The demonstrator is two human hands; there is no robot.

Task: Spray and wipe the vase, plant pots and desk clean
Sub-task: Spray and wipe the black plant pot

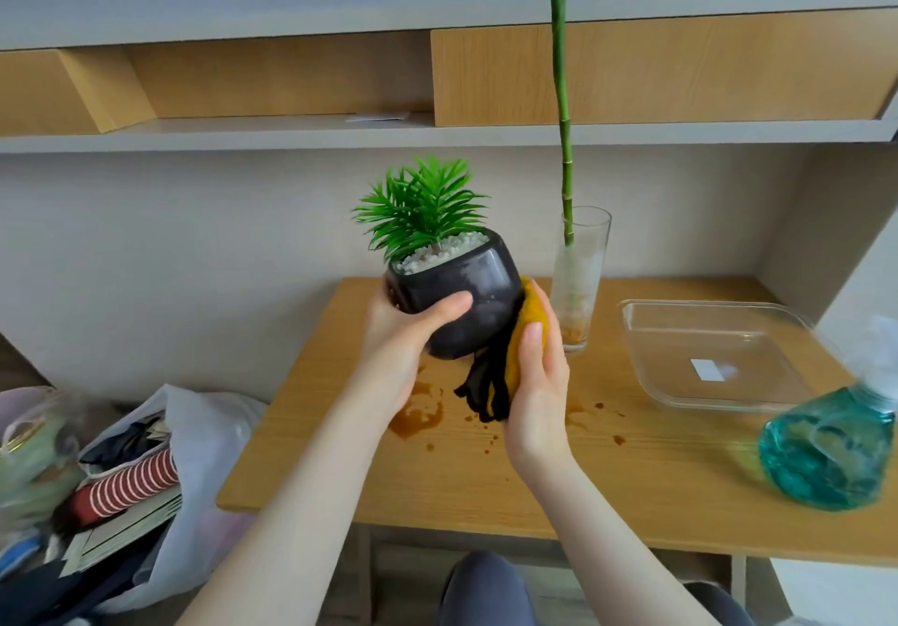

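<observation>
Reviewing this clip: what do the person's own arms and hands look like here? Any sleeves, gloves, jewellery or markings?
Both forearms are bare up to the bottom edge of the frame, with no sleeve in view. The left hand and the right hand wear no gloves, and no rings, watch, bracelet or markings show on either. The fingernails look short and unpainted. Below the arms, a knee in grey-blue trousers shows.

I count: one glossy black plant pot with green fern sprig (461,305), one tall clear glass vase (580,280), one mustard-and-black cloth (510,363), one clear rectangular glass dish (719,358), one teal spray bottle (831,445), one wooden desk (486,475), two hands.
</observation>
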